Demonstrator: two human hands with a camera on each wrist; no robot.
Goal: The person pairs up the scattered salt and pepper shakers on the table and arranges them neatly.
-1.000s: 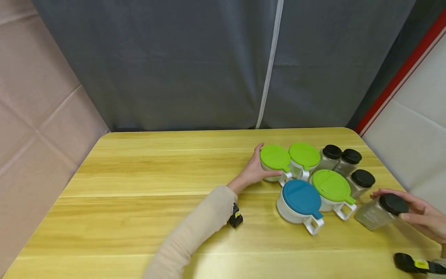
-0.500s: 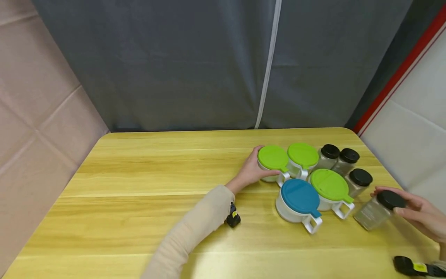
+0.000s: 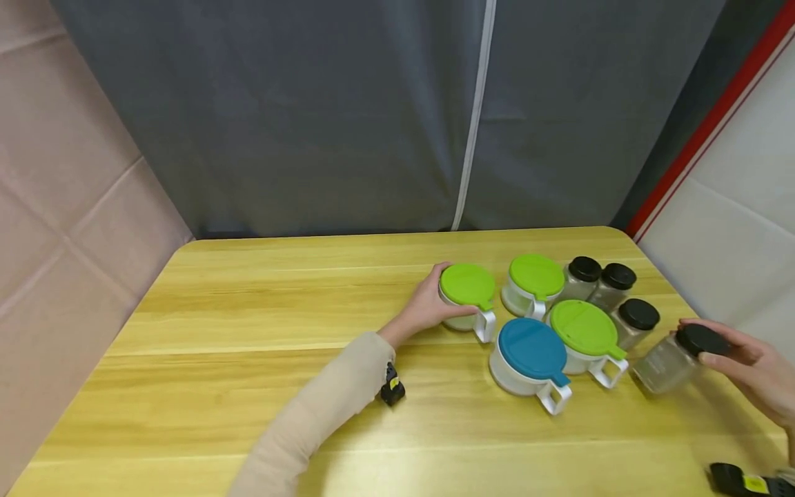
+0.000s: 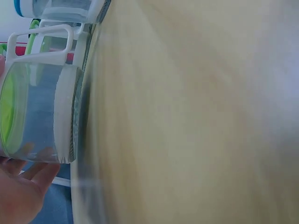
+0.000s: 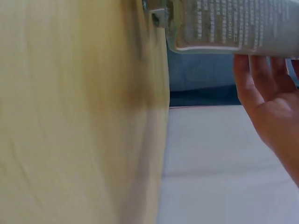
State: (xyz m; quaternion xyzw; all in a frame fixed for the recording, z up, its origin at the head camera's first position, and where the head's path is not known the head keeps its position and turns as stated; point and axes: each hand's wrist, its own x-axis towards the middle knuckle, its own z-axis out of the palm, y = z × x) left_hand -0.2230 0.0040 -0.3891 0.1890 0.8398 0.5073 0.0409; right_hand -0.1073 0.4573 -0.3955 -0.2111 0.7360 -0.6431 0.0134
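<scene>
My left hand (image 3: 428, 304) grips a clear seasoning jar with a green lid (image 3: 467, 285) and a white handle, fingers round its far side and thumb across the front. In the left wrist view the glass body of this jar (image 4: 39, 109) has its base close to the tabletop. At the right, my right hand (image 3: 754, 369) holds a clear spice jar (image 3: 666, 366) by its black lid, the jar leaning. Printed white text covers the spice jar (image 5: 233, 23) in the right wrist view, with the fingertips (image 5: 259, 70) against its side.
A blue-lidded jar (image 3: 532, 352) and two more green-lidded jars, one at the back (image 3: 535, 276) and one in front (image 3: 584, 328), stand between the hands. Several black-lidded spice jars (image 3: 638, 315) stand behind them. A grey curtain (image 3: 310, 124) hangs behind the wooden table (image 3: 248, 386).
The left hand has moved left with its green-lidded jar, opening a gap to the green-lidded jar behind. The right hand has raised the spice jar slightly.
</scene>
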